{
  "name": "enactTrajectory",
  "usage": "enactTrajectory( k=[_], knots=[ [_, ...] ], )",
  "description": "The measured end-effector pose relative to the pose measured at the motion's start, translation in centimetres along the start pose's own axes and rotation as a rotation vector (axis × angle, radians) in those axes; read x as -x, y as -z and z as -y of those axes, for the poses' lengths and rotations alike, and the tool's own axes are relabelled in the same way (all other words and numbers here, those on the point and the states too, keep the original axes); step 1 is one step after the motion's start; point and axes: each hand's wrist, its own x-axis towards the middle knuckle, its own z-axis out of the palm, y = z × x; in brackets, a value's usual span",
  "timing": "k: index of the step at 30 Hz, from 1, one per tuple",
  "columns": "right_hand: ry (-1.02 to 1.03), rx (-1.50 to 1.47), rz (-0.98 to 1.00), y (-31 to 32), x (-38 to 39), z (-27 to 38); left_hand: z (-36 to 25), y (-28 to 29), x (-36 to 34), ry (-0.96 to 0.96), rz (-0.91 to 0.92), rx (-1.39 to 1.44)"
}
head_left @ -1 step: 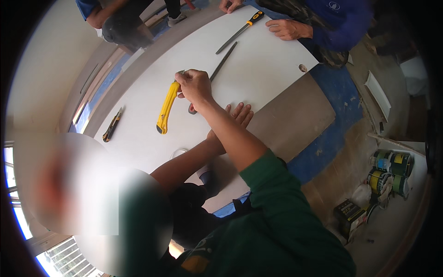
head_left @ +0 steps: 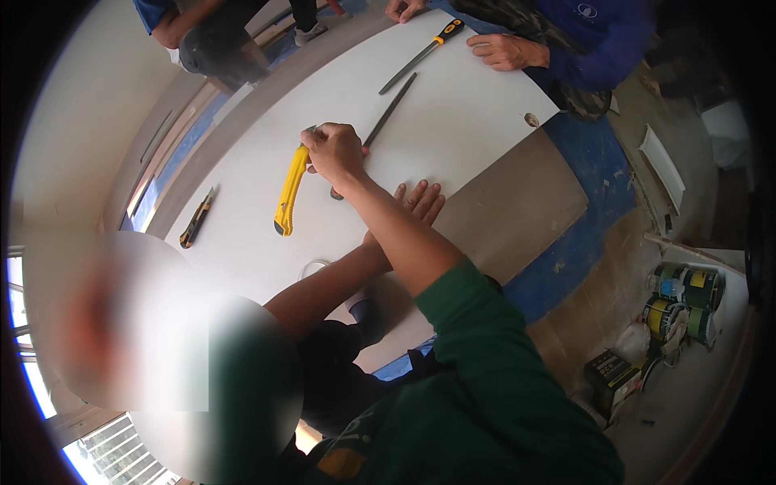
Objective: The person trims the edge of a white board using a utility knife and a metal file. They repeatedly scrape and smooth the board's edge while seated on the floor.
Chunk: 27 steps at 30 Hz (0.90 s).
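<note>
My right hand (head_left: 335, 153) pinches a yellow utility knife (head_left: 288, 194) near its blade end, and the body hangs down from the fingers over a white board (head_left: 242, 174). My left hand (head_left: 420, 200) lies flat on the board's near edge, fingers stretched out, under my crossing right forearm. Behind my right hand lies a dark file (head_left: 394, 105), its handle partly hidden. Farther off is another file (head_left: 411, 66) with a yellow-and-black handle. To the left rests a small dark utility knife (head_left: 198, 217) with its blade out.
A co-worker's hand (head_left: 508, 52) rests on the board's far right edge. Near the right corner is a round hole (head_left: 531, 120). A second person's leg (head_left: 218, 52) shows at the far left. Several wire spools (head_left: 699, 283) and a dark box (head_left: 612, 372) stand at lower right.
My right hand has shifted slightly left, still pinching the yellow utility knife. My left hand stays in place on the board.
</note>
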Motion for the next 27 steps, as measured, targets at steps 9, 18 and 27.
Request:
enactTrajectory(
  k=[9,18,27],
  knots=[
    [0.413,0.800,-0.284,4.2,1.5,-1.7,-0.9,-1.1,2.4,-0.016,0.031,-0.006],
    [-0.028,0.671,-0.245,7.4,0.1,-2.5,-4.0,2.1,4.4,-0.141,0.377,-0.071],
    [-0.142,-0.150,0.100,20.4,13.2,0.3,-5.3,10.1,7.5,0.165,0.575,0.586]
  ],
)
